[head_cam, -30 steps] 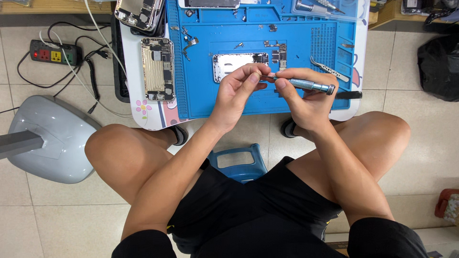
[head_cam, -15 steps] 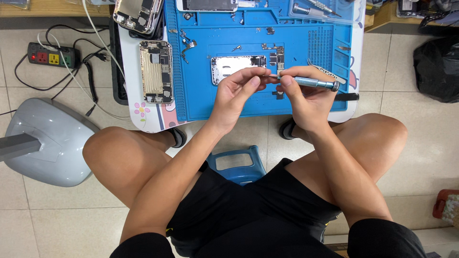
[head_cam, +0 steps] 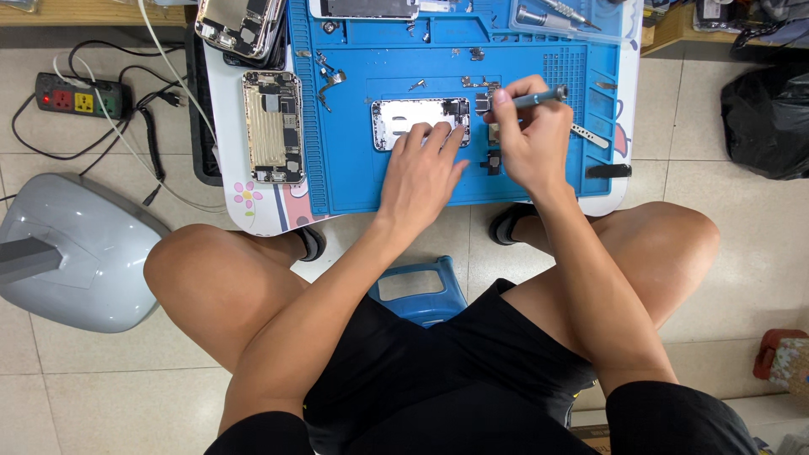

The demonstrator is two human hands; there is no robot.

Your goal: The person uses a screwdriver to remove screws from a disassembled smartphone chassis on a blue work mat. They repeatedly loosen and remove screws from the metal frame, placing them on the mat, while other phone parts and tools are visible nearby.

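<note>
- left hand (head_cam: 419, 173), centre of the frame, lies flat with fingertips pressing on the opened phone shell (head_cam: 410, 122); it grips nothing
- right hand (head_cam: 529, 139), just right of it, pinches a grey screwdriver (head_cam: 539, 97), tip down beside the shell's right end
- both rest on the blue mat (head_cam: 354, 181); another opened phone (head_cam: 272, 126) lies at upper left

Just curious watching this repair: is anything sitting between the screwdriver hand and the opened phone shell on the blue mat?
Nothing visible blocks it. The right hand holds the screwdriver at the opened phone shell's right end, while the left hand rests on the shell. Small loose parts lie beside it.
</note>
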